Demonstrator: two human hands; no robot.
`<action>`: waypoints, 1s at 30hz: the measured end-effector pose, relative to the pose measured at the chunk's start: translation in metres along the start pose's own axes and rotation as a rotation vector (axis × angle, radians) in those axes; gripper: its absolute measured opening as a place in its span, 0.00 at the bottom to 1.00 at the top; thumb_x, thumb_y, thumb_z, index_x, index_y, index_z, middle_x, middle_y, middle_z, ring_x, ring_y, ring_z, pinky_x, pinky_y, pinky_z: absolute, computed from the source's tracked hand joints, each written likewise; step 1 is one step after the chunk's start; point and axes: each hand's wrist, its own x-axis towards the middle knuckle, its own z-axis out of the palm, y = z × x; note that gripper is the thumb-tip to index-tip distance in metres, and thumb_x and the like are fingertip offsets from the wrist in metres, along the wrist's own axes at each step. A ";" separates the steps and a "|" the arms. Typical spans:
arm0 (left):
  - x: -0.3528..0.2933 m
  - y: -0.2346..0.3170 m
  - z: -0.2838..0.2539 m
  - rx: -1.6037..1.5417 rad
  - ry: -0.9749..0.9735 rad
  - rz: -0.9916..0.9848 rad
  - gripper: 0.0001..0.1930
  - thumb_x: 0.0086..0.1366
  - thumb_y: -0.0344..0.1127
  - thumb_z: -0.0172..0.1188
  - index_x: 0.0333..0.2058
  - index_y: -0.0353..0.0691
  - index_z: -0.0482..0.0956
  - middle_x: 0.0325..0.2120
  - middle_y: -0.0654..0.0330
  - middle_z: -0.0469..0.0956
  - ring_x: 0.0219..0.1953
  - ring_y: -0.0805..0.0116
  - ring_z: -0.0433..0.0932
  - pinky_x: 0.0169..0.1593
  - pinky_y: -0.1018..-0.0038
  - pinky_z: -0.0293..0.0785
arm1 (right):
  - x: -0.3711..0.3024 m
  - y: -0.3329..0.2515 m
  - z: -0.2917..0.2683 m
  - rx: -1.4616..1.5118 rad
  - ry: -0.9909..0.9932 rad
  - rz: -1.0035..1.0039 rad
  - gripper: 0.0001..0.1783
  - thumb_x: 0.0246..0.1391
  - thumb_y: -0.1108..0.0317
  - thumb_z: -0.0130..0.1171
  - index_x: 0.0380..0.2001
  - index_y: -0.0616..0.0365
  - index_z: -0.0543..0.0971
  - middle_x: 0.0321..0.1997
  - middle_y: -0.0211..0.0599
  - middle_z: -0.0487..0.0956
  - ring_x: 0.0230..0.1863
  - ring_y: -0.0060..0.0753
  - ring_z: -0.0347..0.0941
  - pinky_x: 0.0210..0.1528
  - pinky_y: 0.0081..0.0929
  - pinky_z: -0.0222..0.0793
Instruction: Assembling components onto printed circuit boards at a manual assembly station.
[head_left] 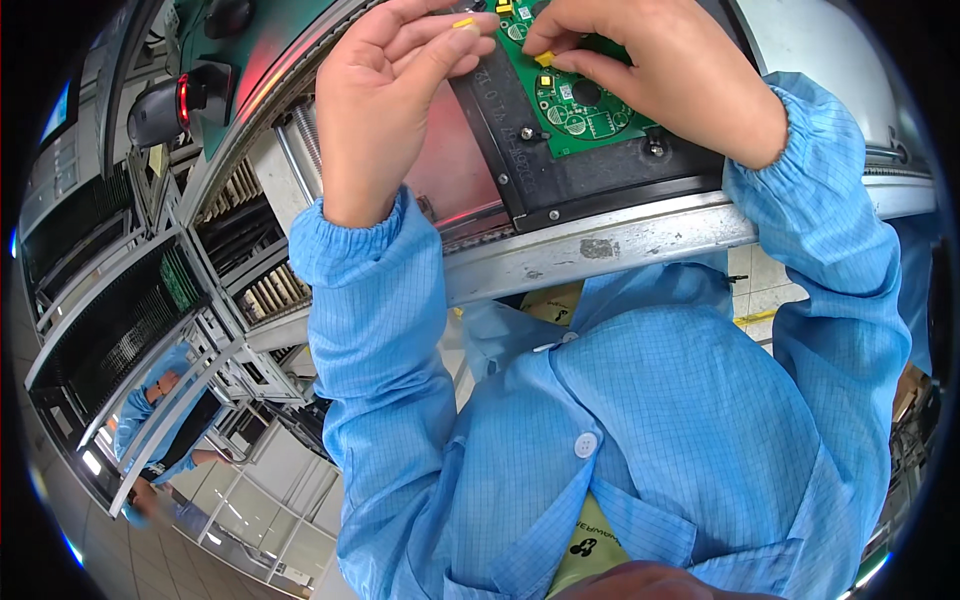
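A green circuit board [585, 142] lies in a black fixture plate [620, 172] at the top of the head view. My right hand [665, 75] is over the board, thumb and forefinger pinching a small yellow component [545, 60] at its surface. Whether that part is seated, I cannot tell. Left of the board, my left hand [385, 90] is raised, palm partly up. A second small yellow part [463, 23] sits between its thumb and fingers. Other yellow parts [505, 8] stand on the board's far portion, and my right hand covers some of the board.
A metal rail [600, 250] runs along the near edge, between my body and the fixture. On a green surface at upper left are a black scanner-like device [160, 112] with a red light and a black mouse [228, 18]. Slotted racks [120, 330] stand left; another person [160, 400] is beyond.
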 end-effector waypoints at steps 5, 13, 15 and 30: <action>-0.005 0.009 0.013 0.515 0.276 -0.195 0.12 0.67 0.24 0.66 0.48 0.28 0.82 0.37 0.59 0.86 0.37 0.75 0.83 0.43 0.82 0.78 | -0.004 0.027 0.020 0.087 0.173 -0.222 0.06 0.51 0.73 0.68 0.34 0.57 0.85 0.32 0.41 0.82 0.42 0.47 0.76 0.47 0.39 0.74; -0.008 0.010 0.016 0.719 0.203 -0.041 0.06 0.65 0.24 0.68 0.40 0.32 0.84 0.35 0.65 0.83 0.34 0.81 0.78 0.40 0.82 0.74 | -0.001 0.008 0.004 -0.105 -0.059 -0.064 0.05 0.49 0.72 0.67 0.31 0.58 0.85 0.31 0.40 0.82 0.40 0.46 0.76 0.46 0.38 0.74; -0.006 0.010 0.020 0.719 0.202 -0.043 0.06 0.65 0.24 0.68 0.40 0.32 0.84 0.34 0.66 0.83 0.34 0.81 0.77 0.40 0.82 0.73 | -0.001 0.032 0.022 0.054 0.309 -0.482 0.05 0.48 0.72 0.68 0.31 0.59 0.85 0.31 0.39 0.82 0.40 0.46 0.75 0.45 0.38 0.74; -0.008 0.013 0.029 0.887 0.155 0.028 0.05 0.60 0.22 0.70 0.35 0.32 0.84 0.32 0.62 0.83 0.34 0.75 0.77 0.41 0.78 0.73 | -0.005 -0.002 -0.007 -0.296 -0.050 -0.225 0.05 0.45 0.68 0.61 0.29 0.54 0.81 0.32 0.32 0.76 0.45 0.40 0.72 0.49 0.34 0.70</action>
